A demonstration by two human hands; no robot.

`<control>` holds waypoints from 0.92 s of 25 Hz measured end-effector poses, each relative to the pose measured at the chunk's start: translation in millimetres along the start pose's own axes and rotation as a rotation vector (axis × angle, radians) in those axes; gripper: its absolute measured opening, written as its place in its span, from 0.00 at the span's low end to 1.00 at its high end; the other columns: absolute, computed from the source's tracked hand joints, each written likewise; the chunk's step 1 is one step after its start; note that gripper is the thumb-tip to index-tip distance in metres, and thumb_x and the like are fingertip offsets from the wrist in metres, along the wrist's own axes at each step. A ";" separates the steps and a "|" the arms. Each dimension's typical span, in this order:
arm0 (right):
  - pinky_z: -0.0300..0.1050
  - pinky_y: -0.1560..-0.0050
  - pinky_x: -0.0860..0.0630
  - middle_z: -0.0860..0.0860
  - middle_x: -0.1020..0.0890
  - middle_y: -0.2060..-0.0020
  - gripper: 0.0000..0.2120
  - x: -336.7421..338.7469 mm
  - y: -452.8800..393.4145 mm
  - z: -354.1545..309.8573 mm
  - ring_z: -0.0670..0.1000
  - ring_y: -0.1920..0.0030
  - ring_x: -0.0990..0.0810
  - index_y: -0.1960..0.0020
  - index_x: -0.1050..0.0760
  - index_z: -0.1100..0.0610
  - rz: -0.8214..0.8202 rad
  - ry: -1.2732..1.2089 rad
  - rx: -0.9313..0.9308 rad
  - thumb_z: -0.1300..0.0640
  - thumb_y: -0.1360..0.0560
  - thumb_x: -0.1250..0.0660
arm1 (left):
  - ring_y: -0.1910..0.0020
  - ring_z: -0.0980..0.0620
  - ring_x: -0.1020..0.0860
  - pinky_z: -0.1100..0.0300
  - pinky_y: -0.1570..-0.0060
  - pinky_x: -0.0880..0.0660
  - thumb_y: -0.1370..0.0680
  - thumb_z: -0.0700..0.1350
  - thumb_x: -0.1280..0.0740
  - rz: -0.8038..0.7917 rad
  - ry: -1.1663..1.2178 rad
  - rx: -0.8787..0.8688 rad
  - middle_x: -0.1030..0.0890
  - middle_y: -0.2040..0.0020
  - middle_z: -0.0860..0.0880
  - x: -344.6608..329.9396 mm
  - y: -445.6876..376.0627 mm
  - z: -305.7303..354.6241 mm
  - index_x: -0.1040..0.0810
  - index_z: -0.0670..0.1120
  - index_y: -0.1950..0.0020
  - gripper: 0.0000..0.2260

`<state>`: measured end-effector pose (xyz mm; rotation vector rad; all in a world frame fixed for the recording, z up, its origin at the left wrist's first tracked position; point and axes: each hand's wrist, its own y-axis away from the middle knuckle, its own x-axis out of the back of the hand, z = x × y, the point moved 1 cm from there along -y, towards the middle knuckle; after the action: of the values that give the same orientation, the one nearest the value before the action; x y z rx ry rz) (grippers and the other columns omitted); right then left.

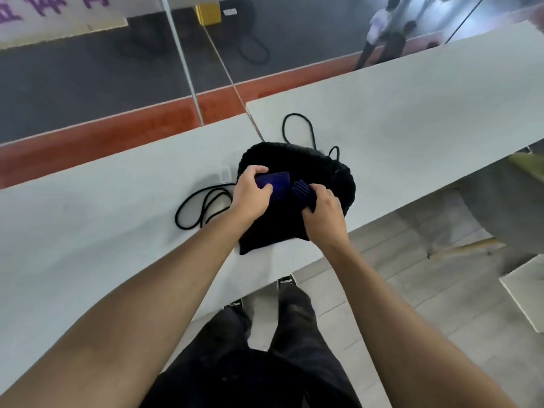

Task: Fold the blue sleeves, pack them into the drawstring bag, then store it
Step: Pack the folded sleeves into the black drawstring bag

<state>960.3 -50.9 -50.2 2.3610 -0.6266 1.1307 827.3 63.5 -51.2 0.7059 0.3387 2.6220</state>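
Observation:
A black drawstring bag (321, 172) lies on the white table (117, 201), its black cords (200, 207) looping out to the left and behind. On top of the bag are the dark blue sleeves. My left hand (250, 192) grips one flat folded blue sleeve (276, 187) between thumb and fingers. Right beside it, my right hand (322, 213) pinches a second blue sleeve (303, 192), bunched into several pleats. The two sleeves touch in the middle, above the bag. Whether the bag's mouth is open I cannot tell.
The table's near edge runs diagonally just below the bag, with my legs and grey floor tiles (397, 275) beyond it. A mirror wall (117, 69) rises behind the table and reflects two people (382, 36). A small white block (225, 172) sits left of the bag.

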 end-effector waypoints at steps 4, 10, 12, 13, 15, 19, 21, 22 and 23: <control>0.54 0.35 0.32 0.58 0.25 0.37 0.22 -2.9 -47.3 9.8 0.61 0.39 0.28 0.29 0.32 0.57 -0.216 0.096 0.104 0.64 0.22 0.40 | 0.45 0.50 0.21 0.55 0.39 0.24 0.23 0.41 0.31 0.182 0.065 0.125 0.21 0.44 0.52 -12.5 -35.4 3.5 0.22 0.49 0.37 0.15; 0.55 0.37 0.28 0.61 0.23 0.40 0.19 -12.5 -78.7 35.8 0.63 0.40 0.24 0.32 0.31 0.61 -0.487 0.170 0.290 0.62 0.22 0.36 | 0.45 0.50 0.21 0.58 0.41 0.23 0.22 0.36 0.32 0.064 0.113 0.156 0.19 0.42 0.46 -58.4 -55.1 2.9 0.21 0.46 0.37 0.15; 0.55 0.39 0.27 0.62 0.23 0.39 0.20 -12.6 -87.0 45.2 0.64 0.40 0.24 0.30 0.32 0.61 -0.542 0.209 0.323 0.62 0.21 0.37 | 0.43 0.49 0.21 0.58 0.39 0.24 0.22 0.38 0.33 0.015 0.022 0.156 0.19 0.41 0.47 -61.7 -59.7 -0.2 0.22 0.48 0.36 0.14; 0.54 0.39 0.27 0.62 0.24 0.37 0.21 -12.7 -91.2 49.0 0.64 0.39 0.24 0.28 0.34 0.61 -0.568 0.234 0.327 0.61 0.20 0.37 | 0.42 0.49 0.22 0.58 0.38 0.26 0.21 0.39 0.33 -0.005 -0.044 0.144 0.20 0.41 0.48 -60.0 -62.0 -2.3 0.23 0.48 0.36 0.14; 0.52 0.38 0.28 0.62 0.25 0.35 0.23 -12.3 -99.9 55.6 0.63 0.37 0.25 0.25 0.37 0.59 -0.619 0.283 0.292 0.60 0.19 0.39 | 0.41 0.47 0.23 0.56 0.37 0.28 0.21 0.41 0.35 -0.022 -0.174 0.120 0.21 0.40 0.46 -55.9 -63.3 -4.8 0.24 0.47 0.37 0.13; 0.52 0.36 0.27 0.60 0.25 0.33 0.26 -3.4 -119.2 60.9 0.63 0.36 0.24 0.21 0.41 0.52 -0.642 0.337 0.215 0.59 0.18 0.41 | 0.41 0.40 0.25 0.47 0.38 0.30 0.20 0.41 0.36 0.059 -0.489 0.083 0.24 0.41 0.43 -51.3 -66.1 -6.9 0.27 0.46 0.37 0.11; 0.52 0.34 0.27 0.59 0.27 0.30 0.27 1.1 -127.3 59.9 0.63 0.34 0.25 0.21 0.41 0.49 -0.677 0.347 0.195 0.60 0.19 0.41 | 0.40 0.41 0.24 0.43 0.37 0.32 0.20 0.43 0.36 0.093 -0.586 0.114 0.23 0.41 0.45 -46.5 -71.9 -6.9 0.26 0.49 0.37 0.12; 0.53 0.35 0.27 0.58 0.27 0.31 0.26 2.1 -129.9 58.7 0.64 0.34 0.26 0.22 0.39 0.48 -0.666 0.348 0.200 0.61 0.19 0.41 | 0.40 0.42 0.24 0.43 0.37 0.30 0.21 0.44 0.34 0.098 -0.559 0.126 0.22 0.41 0.46 -44.3 -75.3 -4.9 0.25 0.51 0.37 0.12; 0.54 0.36 0.26 0.58 0.27 0.31 0.25 1.9 -131.6 56.1 0.64 0.35 0.26 0.24 0.36 0.48 -0.634 0.336 0.231 0.60 0.19 0.40 | 0.40 0.44 0.23 0.45 0.37 0.29 0.22 0.45 0.33 0.098 -0.491 0.121 0.21 0.41 0.48 -43.9 -78.3 -1.3 0.24 0.52 0.38 0.13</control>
<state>1070.1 21.9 -106.1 2.2133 0.3664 1.2839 886.2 113.7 -96.8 1.3981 0.3199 2.4208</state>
